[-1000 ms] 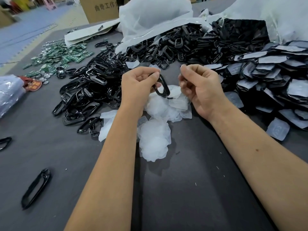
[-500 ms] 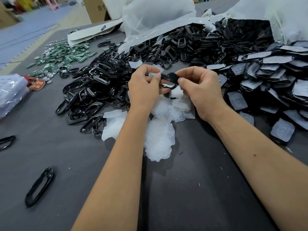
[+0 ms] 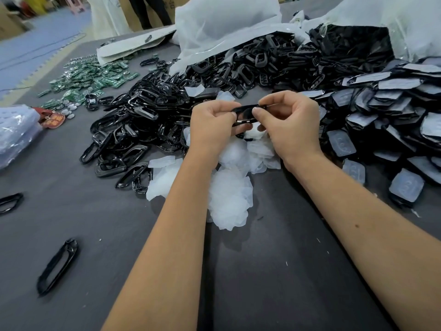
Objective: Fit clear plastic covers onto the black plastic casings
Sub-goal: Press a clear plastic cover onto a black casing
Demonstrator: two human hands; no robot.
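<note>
Both sets of fingers are curled around one black plastic casing (image 3: 247,113), held in the air between the hands. The left hand (image 3: 212,125) grips its left end, thumb on top; the right hand (image 3: 290,123) pinches its right end between thumb and forefinger. Whether a clear cover already sits in this casing cannot be told.

Directly beneath the held casing, on the grey table (image 3: 274,271), lies a heap of clear plastic covers (image 3: 230,187), spreading toward the person between the two forearms. Left of the heap is a pile of empty black casings (image 3: 143,123), touching its edge. Right of the heap, fitted casings with pale covers (image 3: 393,120) are stacked in overlapping rows. Beyond the heap, white plastic bags (image 3: 226,25) spill more black parts. Far left of the heap are green circuit boards (image 3: 90,78). Near left of the heap, well apart, a single loose casing (image 3: 58,266) lies alone.
</note>
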